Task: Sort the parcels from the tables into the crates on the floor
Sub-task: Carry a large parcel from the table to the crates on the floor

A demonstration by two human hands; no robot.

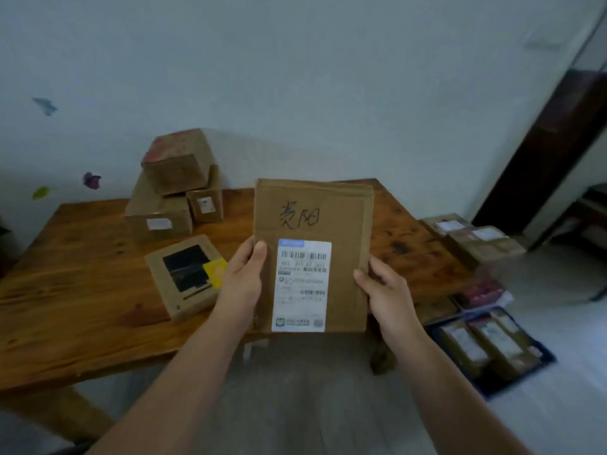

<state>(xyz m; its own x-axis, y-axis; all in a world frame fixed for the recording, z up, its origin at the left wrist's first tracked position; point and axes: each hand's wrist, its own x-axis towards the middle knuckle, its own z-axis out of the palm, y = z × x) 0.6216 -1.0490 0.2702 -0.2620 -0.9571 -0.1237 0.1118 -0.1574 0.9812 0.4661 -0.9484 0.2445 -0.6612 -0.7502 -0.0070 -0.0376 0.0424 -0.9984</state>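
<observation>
I hold a flat brown cardboard parcel [312,224] upright in front of me, above the near edge of the wooden table [75,290]. It bears handwritten characters and a white shipping label. My left hand [241,284] grips its left edge, thumb on the front. My right hand [384,287] grips its right edge. On the floor to the right stand a dark blue crate [545,359] holding several boxes, a crate [483,292] with red items, and a farther one with brown parcels [473,238].
On the table lie a flat box with a black window [185,277] and a stack of three brown boxes [174,188] near the wall. A dark door frame [542,152] stands at the right. Grey floor lies below me.
</observation>
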